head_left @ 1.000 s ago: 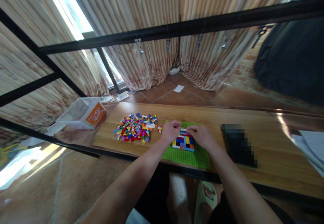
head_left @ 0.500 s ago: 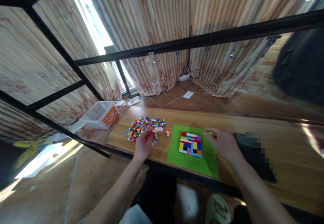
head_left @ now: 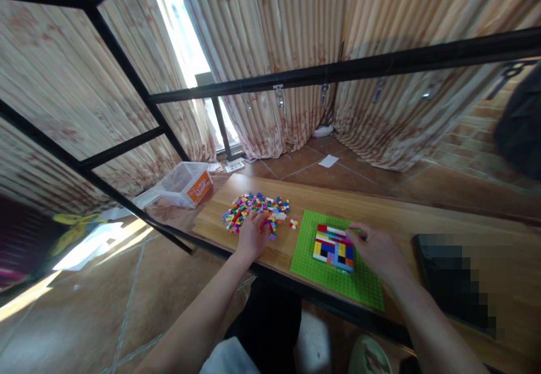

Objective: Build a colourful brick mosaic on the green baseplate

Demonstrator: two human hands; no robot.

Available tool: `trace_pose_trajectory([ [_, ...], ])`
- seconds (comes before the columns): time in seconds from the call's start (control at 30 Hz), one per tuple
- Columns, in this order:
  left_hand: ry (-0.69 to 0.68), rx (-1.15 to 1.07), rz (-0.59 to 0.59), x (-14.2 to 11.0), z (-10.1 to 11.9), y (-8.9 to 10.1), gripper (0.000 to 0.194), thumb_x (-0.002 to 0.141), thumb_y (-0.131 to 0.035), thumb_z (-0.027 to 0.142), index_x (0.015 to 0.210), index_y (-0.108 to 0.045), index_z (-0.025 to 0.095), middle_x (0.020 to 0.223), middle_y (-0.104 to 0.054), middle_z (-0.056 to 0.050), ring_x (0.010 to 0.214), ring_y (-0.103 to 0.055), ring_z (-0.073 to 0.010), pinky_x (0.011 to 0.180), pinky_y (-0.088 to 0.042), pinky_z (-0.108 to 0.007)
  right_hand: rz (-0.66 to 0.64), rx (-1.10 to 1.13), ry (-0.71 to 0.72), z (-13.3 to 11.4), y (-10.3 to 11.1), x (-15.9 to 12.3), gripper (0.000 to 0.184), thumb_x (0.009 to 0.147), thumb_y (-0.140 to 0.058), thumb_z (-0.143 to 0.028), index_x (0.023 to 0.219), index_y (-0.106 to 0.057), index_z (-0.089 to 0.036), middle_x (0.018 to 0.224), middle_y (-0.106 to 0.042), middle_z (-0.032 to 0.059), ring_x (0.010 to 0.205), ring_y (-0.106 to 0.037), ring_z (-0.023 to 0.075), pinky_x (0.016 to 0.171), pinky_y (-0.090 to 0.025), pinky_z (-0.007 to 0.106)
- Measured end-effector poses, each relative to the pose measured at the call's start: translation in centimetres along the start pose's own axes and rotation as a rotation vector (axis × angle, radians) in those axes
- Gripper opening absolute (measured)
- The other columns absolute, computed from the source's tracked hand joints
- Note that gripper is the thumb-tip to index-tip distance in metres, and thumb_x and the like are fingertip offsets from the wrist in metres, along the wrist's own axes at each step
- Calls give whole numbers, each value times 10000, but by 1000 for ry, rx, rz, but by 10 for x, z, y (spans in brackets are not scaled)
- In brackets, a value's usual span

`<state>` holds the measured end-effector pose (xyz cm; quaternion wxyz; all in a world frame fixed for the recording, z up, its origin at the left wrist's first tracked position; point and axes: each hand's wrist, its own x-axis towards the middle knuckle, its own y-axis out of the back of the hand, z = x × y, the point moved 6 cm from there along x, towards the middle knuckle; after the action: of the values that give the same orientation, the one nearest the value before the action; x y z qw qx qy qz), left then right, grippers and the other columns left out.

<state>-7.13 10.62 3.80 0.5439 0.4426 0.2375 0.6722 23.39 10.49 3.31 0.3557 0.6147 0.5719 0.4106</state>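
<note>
My left hand (head_left: 253,236) reaches over the near side of a pile of small coloured toy bricks (head_left: 240,202), its fingers curled down among them. What sits in its fingertips, if anything, is hidden. A flat patchwork of coloured bricks (head_left: 333,248) is built on a green baseplate (head_left: 305,253). At the far right corner of that patchwork is my right hand (head_left: 372,244), with thumb and fingers pinched together. Any brick in the pinch is too small to make out. A little cluster of white, red and yellow bricks (head_left: 293,223) lies between pile and baseplate.
The wooden table (head_left: 406,210) carries a dark flat object (head_left: 443,272) on the right, partly pixelated. A clear plastic box (head_left: 181,185) with an orange label stands beyond the table's left end. A black metal bar (head_left: 296,75) crosses above the far side.
My right hand has moved left and nearer, from beside the baseplate's far edge to the patchwork's corner. My left hand has turned further down over the pile. The whole view has shifted slightly.
</note>
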Motion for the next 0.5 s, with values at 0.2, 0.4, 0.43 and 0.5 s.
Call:
trace_pose_trajectory([
  [0.2,-52,173,-85,36,7,-20,247,823,-537,106,1008,-688,169,1042,-654,-88,1006,-589,-220,943,-465,-358,-27,-26,-30,2,-1,2,351,882,-450,-381,1027,-720,-210,860,-747,110,791,-690,265,657,-445,330],
  [0.4,-111,320,-199,50,9,-29,326,832,-506,118,1098,-681,190,1102,-649,-93,1044,-568,-233,981,-424,-374,-64,-16,-7,0,-4,5,366,898,-417,-376,1035,-712,-207,856,-748,105,789,-688,265,674,-444,340],
  [0.43,-138,334,-229,50,11,-31,336,828,-501,110,1094,-684,201,1100,-655,-87,1046,-565,-233,984,-417,-377,-62,-22,-4,0,-5,5,367,899,-417,-378,1038,-711,-207,858,-748,106,791,-688,266,672,-443,340],
  [0.5,-176,355,-284,51,13,-34,350,819,-496,101,1082,-691,222,1083,-667,-75,1031,-568,-235,964,-422,-382,-46,-37,11,-1,-5,6,370,902,-414,-386,1042,-708,-211,861,-747,104,795,-687,265,669,-440,340],
])
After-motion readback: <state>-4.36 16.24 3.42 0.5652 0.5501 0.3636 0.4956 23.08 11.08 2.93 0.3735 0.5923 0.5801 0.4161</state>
